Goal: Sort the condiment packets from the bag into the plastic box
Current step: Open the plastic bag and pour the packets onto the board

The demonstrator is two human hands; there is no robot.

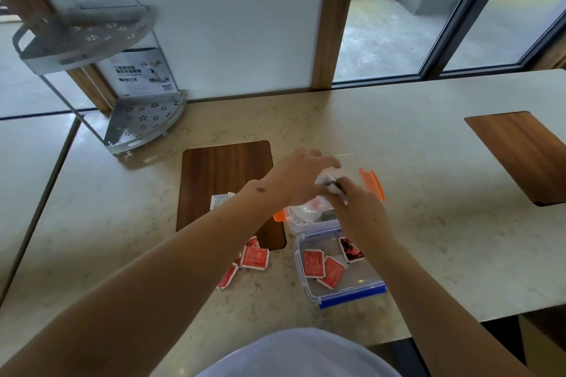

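A clear plastic box with blue clips (352, 294) sits on the table in front of me and holds three red packets (314, 263) and one dark-printed packet (350, 249). Behind it stands a second clear box with orange clips (372, 184). Above that box my left hand (298, 177) and my right hand (356, 208) both grip a crumpled clear plastic bag (327, 182). Several red packets (254, 257) lie loose on the table to the left of the blue-clipped box. A white packet (220, 200) lies on the wooden mat, partly hidden by my left forearm.
A dark wooden mat (223, 174) lies under my left arm. A grey two-tier corner rack (134, 119) stands at the back left with a printed card behind it. Another wooden mat (523, 153) lies at the right. Windows run along the table's far edge.
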